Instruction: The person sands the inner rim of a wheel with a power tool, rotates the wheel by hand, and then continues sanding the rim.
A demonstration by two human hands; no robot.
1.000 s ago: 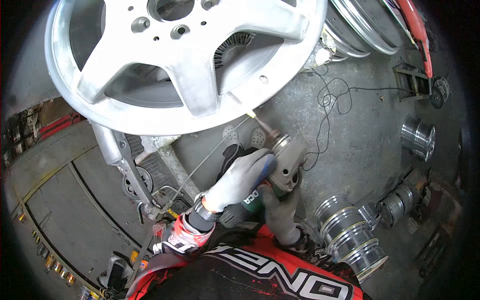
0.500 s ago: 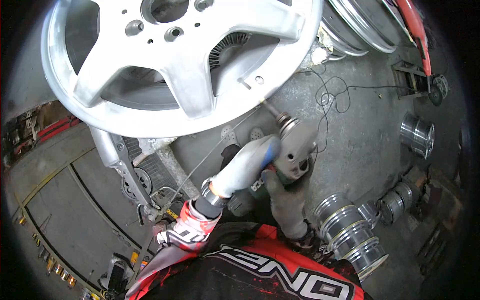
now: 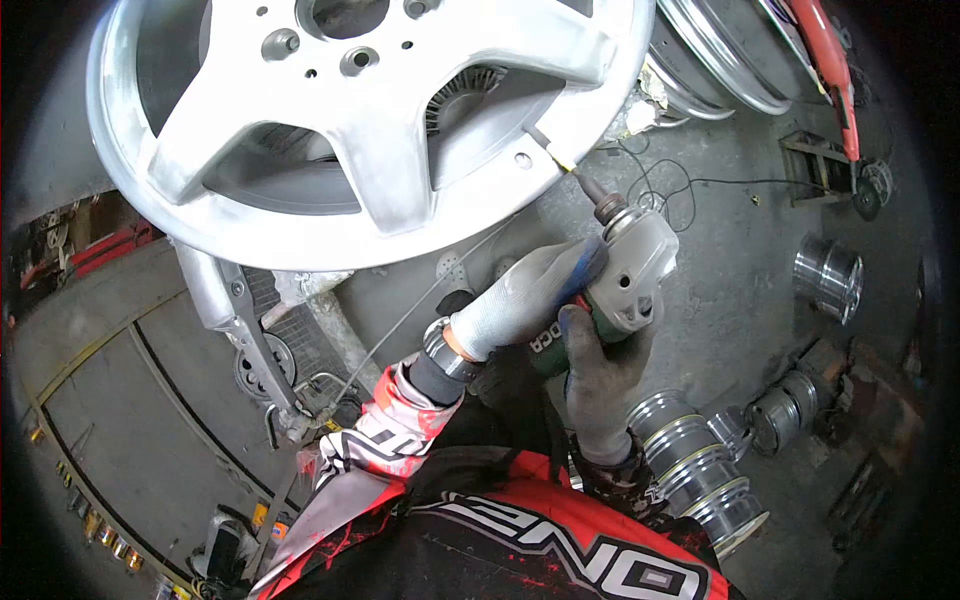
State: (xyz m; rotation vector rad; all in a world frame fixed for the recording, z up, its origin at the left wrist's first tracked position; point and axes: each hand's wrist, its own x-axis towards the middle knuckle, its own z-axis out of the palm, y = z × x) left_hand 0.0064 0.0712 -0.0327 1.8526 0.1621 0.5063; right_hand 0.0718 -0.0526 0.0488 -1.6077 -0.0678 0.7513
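A power grinder [image 3: 640, 255] with a grey head and a green body is held in both hands. My left hand [image 3: 535, 292], in a white glove with blue fingertips, is closed on it just behind the head. Wrapped round the green body is my right hand [image 3: 605, 395], in a greyer glove. From the grinder's head a slim rod-like bit [image 3: 592, 186] points up and left, its tip overlapping the outer rim of a silver alloy wheel [image 3: 385, 160] beside a small round hole. The wheel lies face up, with broad spokes.
A metal stand arm [image 3: 250, 330] reaches down below the wheel at left. More rims [image 3: 695, 465] are stacked at lower right, and another rim [image 3: 828, 278] lies on the floor farther right. A cable [image 3: 690, 190] coils across the floor near a red tool [image 3: 830, 75].
Both hands and the grinder have moved right and slightly up. The bit now shows more clearly over the wheel's rim. The wheel sits nearly the same in view.
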